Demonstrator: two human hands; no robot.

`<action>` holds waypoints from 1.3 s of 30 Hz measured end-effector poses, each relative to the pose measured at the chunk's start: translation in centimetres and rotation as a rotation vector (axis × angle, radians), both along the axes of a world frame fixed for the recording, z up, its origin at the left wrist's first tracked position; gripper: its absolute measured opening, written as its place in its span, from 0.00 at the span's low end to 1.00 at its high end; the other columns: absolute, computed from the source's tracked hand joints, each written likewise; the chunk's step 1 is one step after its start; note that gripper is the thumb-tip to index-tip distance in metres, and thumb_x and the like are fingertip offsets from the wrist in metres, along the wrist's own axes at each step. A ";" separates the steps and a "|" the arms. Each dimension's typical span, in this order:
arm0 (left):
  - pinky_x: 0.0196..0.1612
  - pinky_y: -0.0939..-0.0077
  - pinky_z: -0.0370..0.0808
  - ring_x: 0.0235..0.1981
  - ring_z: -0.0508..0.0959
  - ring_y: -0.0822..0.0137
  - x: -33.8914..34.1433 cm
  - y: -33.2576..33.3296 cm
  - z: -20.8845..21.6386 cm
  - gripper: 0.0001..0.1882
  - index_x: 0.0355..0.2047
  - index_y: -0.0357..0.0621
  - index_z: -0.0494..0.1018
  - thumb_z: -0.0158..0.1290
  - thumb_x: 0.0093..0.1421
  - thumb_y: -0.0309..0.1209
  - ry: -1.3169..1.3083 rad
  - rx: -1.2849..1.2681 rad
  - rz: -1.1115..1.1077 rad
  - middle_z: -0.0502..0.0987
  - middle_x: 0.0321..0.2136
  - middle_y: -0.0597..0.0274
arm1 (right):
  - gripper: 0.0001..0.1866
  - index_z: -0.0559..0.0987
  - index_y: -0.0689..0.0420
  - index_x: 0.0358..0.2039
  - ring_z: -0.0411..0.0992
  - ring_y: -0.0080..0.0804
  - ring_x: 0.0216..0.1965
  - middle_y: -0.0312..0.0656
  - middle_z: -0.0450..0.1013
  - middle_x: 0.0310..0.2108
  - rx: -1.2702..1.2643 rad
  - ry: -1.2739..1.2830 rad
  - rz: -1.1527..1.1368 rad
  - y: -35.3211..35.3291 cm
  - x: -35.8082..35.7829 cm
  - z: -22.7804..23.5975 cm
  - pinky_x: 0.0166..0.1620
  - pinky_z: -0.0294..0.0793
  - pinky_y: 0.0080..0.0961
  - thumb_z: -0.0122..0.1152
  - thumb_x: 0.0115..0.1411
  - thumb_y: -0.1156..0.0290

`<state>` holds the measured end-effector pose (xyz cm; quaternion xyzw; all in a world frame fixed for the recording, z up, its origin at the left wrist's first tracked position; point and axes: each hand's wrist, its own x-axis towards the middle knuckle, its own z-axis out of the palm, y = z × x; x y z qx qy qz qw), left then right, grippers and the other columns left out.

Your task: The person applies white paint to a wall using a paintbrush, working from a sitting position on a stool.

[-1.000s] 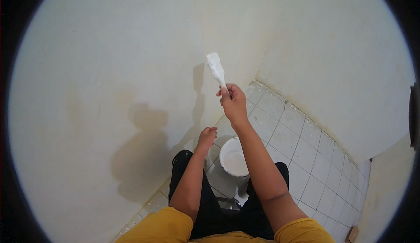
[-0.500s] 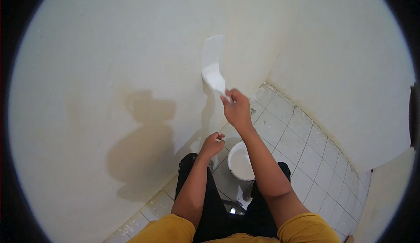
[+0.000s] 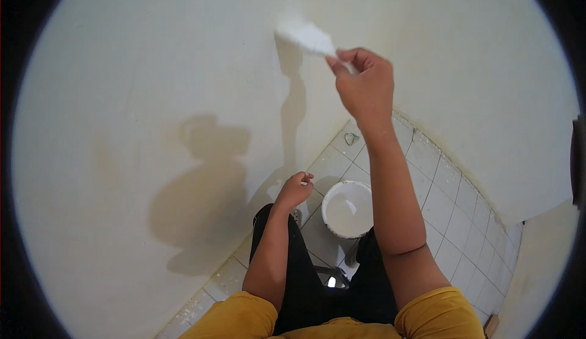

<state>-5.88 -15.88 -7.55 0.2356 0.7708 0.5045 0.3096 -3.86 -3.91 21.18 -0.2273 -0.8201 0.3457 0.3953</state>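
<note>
Pinching the end of a white flat tool (image 3: 305, 36) near 12 o'clock, the right hand (image 3: 366, 82) is holding on with its thumb and bent fingertips. The tool is looking blurry, so I am not telling for sure if it is a brush. Its far edge seems to be touching the wall (image 3: 122, 94). The left hand (image 3: 296, 189) is hanging near 6 o'clock, half curled — holding nothing that I am seeing.

The step in hand is probably spreading white stuff on the wall. A good next move is calling for a light, even push, with the tool lying flat.

Near 5 o'clock, a white bucket (image 3: 347, 211) is standing on the tiled floor (image 3: 439, 211) with pale stuff inside. The right forearm (image 3: 397, 198) is covering a bit of its edge. A big shadow (image 3: 201, 198) is darkening the wall at 8 o'clock — maybe making spots harder to see. A small ring-like thing (image 3: 351, 138) is lying at 2 o'clock, and a brown block (image 3: 491, 325) is sitting past 4 o'clock.
</note>
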 end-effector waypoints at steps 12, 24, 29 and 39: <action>0.50 0.67 0.71 0.47 0.76 0.56 0.8 -0.5 1.3 0.22 0.51 0.39 0.71 0.49 0.56 0.32 0.013 0.002 -0.053 0.75 0.48 0.48 | 0.07 0.81 0.57 0.30 0.76 0.50 0.30 0.51 0.77 0.26 0.125 0.088 0.026 1.7 -1.2 -16.7 0.34 0.73 0.41 0.65 0.50 0.69; 0.51 0.70 0.70 0.47 0.77 0.57 0.3 -0.9 0.6 0.22 0.50 0.37 0.72 0.50 0.57 0.33 0.035 -0.008 -0.068 0.76 0.46 0.50 | 0.09 0.83 0.52 0.27 0.76 0.40 0.29 0.41 0.77 0.25 0.162 -0.215 -0.072 2.3 -1.2 -5.4 0.35 0.73 0.35 0.69 0.46 0.62; 0.48 0.70 0.72 0.44 0.78 0.61 0.3 -0.5 1.1 0.19 0.49 0.37 0.72 0.49 0.57 0.28 0.015 0.024 -0.044 0.77 0.45 0.52 | 0.08 0.83 0.52 0.28 0.75 0.41 0.30 0.42 0.76 0.25 -0.026 0.059 0.014 1.8 -1.2 4.6 0.36 0.73 0.33 0.68 0.47 0.64; 0.45 0.73 0.73 0.41 0.77 0.66 0.6 -0.3 3.0 0.16 0.45 0.38 0.74 0.50 0.55 0.24 0.046 0.192 0.144 0.78 0.41 0.57 | 0.08 0.80 0.57 0.30 0.74 0.54 0.32 0.52 0.76 0.27 0.160 -0.018 0.045 2.3 -2.2 -6.2 0.35 0.73 0.41 0.62 0.52 0.68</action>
